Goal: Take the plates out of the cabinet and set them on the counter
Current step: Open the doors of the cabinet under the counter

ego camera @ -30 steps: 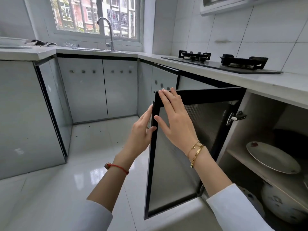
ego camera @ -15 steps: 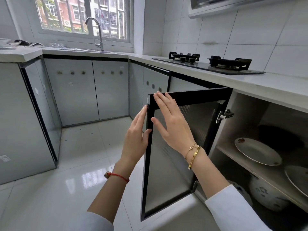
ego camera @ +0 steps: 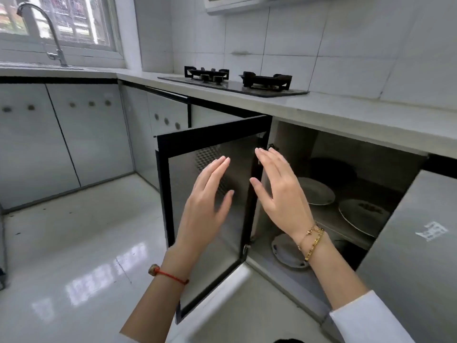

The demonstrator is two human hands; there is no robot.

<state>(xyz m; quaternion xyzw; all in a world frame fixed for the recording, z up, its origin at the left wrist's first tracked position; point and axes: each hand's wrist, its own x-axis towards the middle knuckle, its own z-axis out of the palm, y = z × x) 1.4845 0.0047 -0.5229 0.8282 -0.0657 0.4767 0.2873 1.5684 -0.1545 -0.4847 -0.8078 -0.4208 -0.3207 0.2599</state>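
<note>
The cabinet under the counter [ego camera: 346, 115] stands open, its black-framed glass door [ego camera: 210, 129] swung out to the left. On the cabinet shelf lie two white plates: one [ego camera: 319, 191] further back and one [ego camera: 361, 216] to its right with dark marks on it. A third patterned plate [ego camera: 284, 253] leans on the cabinet floor below. My left hand [ego camera: 205, 206] hovers flat in front of the door glass. My right hand [ego camera: 279, 194] is raised at the cabinet opening, fingers spread, in front of the plates. Neither hand holds anything.
A black gas hob [ego camera: 235, 82] sits on the counter behind the cabinet. A closed grey door [ego camera: 415, 243] borders the opening on the right. A sink tap [ego camera: 47, 30] stands below the window at far left. The glossy white floor [ego camera: 81, 231] lies to the left.
Both hands have left the door's outer edge and moved right, toward the cabinet opening. The door has swung wider and my view has turned right, showing more of the shelf.
</note>
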